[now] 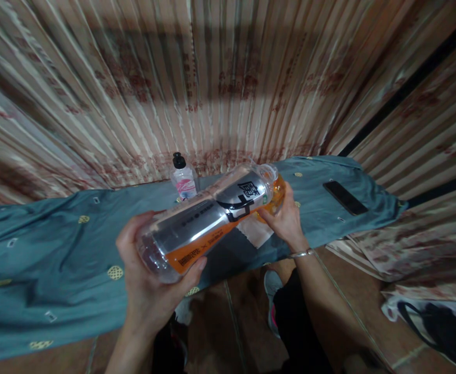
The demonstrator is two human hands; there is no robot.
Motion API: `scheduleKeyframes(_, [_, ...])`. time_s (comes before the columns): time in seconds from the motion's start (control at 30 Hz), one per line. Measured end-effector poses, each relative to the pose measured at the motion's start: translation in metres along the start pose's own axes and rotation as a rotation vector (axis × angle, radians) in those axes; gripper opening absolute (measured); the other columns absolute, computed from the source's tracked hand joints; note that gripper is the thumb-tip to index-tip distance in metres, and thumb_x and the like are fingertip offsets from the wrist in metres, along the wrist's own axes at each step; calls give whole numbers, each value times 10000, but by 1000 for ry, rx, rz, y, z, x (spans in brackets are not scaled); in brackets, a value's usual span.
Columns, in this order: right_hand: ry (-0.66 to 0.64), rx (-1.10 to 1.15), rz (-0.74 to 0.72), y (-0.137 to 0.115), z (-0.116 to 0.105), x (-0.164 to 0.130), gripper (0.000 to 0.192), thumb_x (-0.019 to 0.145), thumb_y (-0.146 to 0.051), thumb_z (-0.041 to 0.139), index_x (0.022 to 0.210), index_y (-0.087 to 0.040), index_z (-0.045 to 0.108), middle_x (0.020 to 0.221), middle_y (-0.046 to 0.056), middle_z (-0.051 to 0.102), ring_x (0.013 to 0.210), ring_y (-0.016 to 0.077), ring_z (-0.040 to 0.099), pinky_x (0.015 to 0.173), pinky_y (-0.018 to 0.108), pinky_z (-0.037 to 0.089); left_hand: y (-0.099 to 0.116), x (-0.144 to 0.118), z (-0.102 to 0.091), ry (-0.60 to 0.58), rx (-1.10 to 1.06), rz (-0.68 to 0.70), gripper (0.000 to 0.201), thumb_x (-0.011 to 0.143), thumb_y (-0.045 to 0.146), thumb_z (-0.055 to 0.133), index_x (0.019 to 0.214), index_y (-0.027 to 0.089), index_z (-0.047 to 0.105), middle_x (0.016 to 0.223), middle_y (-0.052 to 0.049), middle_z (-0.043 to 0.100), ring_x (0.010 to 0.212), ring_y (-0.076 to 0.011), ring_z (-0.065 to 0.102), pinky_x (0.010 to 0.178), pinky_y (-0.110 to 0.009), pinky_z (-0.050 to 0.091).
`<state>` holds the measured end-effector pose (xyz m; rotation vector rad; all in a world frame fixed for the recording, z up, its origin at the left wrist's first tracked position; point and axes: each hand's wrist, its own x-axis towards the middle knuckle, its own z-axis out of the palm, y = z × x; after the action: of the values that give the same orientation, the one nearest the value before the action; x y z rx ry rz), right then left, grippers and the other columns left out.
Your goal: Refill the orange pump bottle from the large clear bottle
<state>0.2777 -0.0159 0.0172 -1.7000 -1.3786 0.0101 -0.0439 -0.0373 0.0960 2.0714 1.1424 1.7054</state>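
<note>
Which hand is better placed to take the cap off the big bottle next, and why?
Probably the right hand: it already sits at the neck end of the big bottle, by the orange cap. The left hand cups the base, steadying it above the teal cloth.

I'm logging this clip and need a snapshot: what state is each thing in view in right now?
Large bottle: tilted nearly flat, held at both ends, mostly empty, orange liquid at the neck end.
Left hand: gripping the bottle's base.
Right hand: gripping the neck end.
Small bottle: upright, black cap on.
Phone: lying flat, screen dark.
Cloth: spread out, wrinkled.
</note>
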Motion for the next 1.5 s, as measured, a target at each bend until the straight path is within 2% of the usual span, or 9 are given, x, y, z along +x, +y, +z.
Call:
scheduleKeyframes(0.23, [0,-6,-17,-1,-1,0,1073,825,-865,686,1613,-206,376,1539,217,638,1382,413,669,1146,614,554,3,-1,-1,-7,-30,-54,919,690,425,953,1510,379,539,1359,-100,612,1191,-377,689,1009,-618,625])
scheduleKeyframes(0.63, [-6,2,-21,-6,-2,2,1046,832,-859,670,1581,-178,406,1504,225,658,1363,415,678,1130,610,567,4,0,0,-12,-29,-36,892,714,406,948,1501,352,534,1362,-110,603,1186,-370,703,982,-605,656])
scheduleKeyframes(1.0, [-18,30,-7,-6,-3,2,1000,836,-833,685,1574,-215,414,1497,202,665,1367,414,673,1137,604,557,5,0,0,-8,-34,-40,885,694,412,956,1480,356,553,1353,-103,619,1174,-356,713,977,-576,666])
scheduleKeyframes(1.33, [-26,34,9,-10,-5,3,1013,823,-818,702,1567,-190,423,1494,217,668,1354,423,683,1126,613,568,4,-1,0,-9,-14,-59,888,711,422,945,1491,349,526,1377,-127,605,1215,-381,690,1013,-623,637])
scheduleKeyframes(1.5, [-17,29,-12,-8,-3,3,1003,836,-806,697,1582,-204,401,1505,209,663,1369,416,672,1137,611,558,6,0,0,-4,-17,-40,849,713,435,940,1460,340,548,1344,-120,623,1172,-375,712,960,-607,668])
